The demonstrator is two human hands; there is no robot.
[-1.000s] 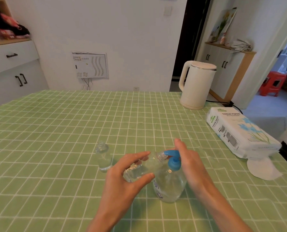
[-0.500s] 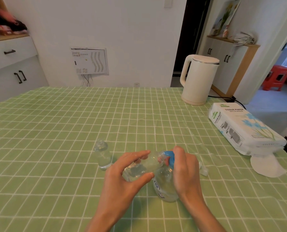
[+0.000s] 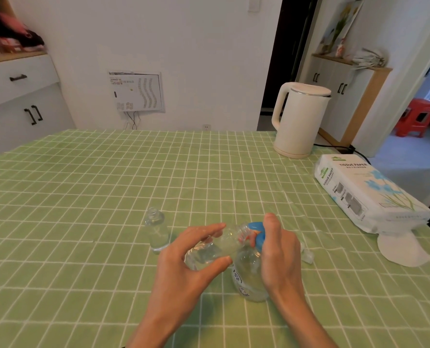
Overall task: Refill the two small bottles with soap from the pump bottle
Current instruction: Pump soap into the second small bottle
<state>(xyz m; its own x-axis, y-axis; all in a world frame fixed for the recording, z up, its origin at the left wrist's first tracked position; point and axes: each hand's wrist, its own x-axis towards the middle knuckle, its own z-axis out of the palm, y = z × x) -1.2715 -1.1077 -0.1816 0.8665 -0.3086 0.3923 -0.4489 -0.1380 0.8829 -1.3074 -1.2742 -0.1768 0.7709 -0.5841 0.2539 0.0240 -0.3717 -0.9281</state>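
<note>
A clear pump bottle [image 3: 249, 275] with a blue pump head [image 3: 257, 231] stands on the green checked tablecloth [image 3: 83, 187]. My right hand [image 3: 279, 249] lies over the pump head, pressing on it. My left hand [image 3: 188, 267] holds a small clear bottle [image 3: 216, 247] tilted, its open neck right at the blue spout. A second small clear bottle [image 3: 156, 231] stands upright and uncapped to the left, apart from both hands. A small clear cap [image 3: 307, 254] lies just right of my right hand.
A white kettle [image 3: 300, 119] stands at the table's far right, its cord trailing off the edge. A tissue paper pack [image 3: 367, 194] lies at the right edge with a loose tissue [image 3: 402, 249] in front of it. White cabinets flank the room.
My right hand has come down over the blue pump head, covering most of it. The tilted small bottle stays at the spout in my left hand. The camera has tipped slightly.
</note>
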